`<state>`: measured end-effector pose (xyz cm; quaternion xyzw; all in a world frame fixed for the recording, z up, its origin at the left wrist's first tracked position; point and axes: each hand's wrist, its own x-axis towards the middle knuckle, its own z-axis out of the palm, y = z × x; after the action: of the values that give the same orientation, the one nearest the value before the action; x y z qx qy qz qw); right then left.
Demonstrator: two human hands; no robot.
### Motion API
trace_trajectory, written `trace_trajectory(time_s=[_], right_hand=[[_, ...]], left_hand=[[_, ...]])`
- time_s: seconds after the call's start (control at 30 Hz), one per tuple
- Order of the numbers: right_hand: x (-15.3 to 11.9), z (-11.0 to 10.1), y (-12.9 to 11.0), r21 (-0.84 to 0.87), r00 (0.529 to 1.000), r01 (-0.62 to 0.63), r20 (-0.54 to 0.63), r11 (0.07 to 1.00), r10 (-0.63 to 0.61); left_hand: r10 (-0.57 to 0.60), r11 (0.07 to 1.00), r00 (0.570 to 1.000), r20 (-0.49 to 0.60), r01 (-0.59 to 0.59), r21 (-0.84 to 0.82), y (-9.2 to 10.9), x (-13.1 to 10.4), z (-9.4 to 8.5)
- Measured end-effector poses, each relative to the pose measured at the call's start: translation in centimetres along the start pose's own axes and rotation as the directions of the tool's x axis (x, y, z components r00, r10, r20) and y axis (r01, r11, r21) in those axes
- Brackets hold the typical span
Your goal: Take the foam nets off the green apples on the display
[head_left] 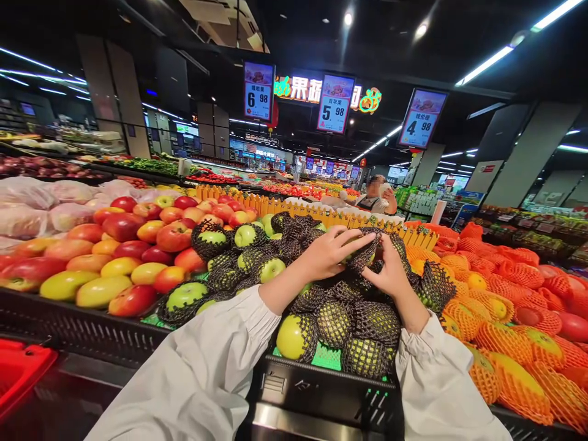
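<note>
Both hands are around a green apple in a black foam net (364, 256), above the pile of netted apples. My left hand (331, 250) reaches across its top and left side with the fingers bent over it. On the other side, my right hand (391, 269) grips it between thumb and fingers. The netting and fingers hide most of this apple. Below lie more netted green apples (334, 323). One green apple (290, 337) at the front left of the pile is half out of its black net.
Red and yellow apples (131, 226) are heaped to the left. Fruit in orange foam nets (512, 343) fills the right side. A black crate edge (321, 380) runs along the front. A red basket (22, 373) is at lower left. Another person (377, 195) stands behind the display.
</note>
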<state>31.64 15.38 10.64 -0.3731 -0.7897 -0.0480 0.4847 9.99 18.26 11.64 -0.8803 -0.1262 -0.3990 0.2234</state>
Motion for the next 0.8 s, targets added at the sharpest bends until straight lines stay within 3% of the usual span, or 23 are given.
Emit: trace_trajectory(time_s=[0.13, 0.37, 0.47, 0.6, 0.73, 0.8], right_hand=[[0.0, 0.1, 0.1, 0.025, 1.0, -0.011, -0.008, 1.0, 0.011], [0.1, -0.4, -0.3, 0.224, 0.97, 0.065, -0.244, 0.972, -0.008], [0.2, -0.6, -0.2, 0.194, 0.953, 0.136, -0.294, 0.972, -0.075], [0.3, -0.5, 0.1, 0.113, 0.966, 0.157, -0.224, 0.981, -0.128], [0.2, 0.2, 0.2, 0.091, 0.991, 0.108, -0.09, 0.99, -0.1], [0.0, 0.4, 0.2, 0.057, 0.995, 0.074, -0.066, 0.996, -0.071]], left_hand=[[-0.023, 0.999, 1.0, -0.015, 0.023, 0.048, 0.0, -0.1, 0.1], [-0.124, 0.99, 0.985, -0.124, 0.13, 0.045, 0.1, -0.2, -0.2], [-0.183, 0.982, 0.976, -0.118, 0.187, 0.018, 0.2, -0.3, -0.2], [-0.191, 0.981, 0.971, -0.141, 0.193, 0.002, 0.2, -0.4, -0.2], [-0.107, 0.994, 0.979, -0.171, 0.104, -0.026, 0.1, -0.4, -0.1], [-0.044, 0.998, 0.99, -0.136, 0.039, -0.039, 0.0, -0.4, 0.0]])
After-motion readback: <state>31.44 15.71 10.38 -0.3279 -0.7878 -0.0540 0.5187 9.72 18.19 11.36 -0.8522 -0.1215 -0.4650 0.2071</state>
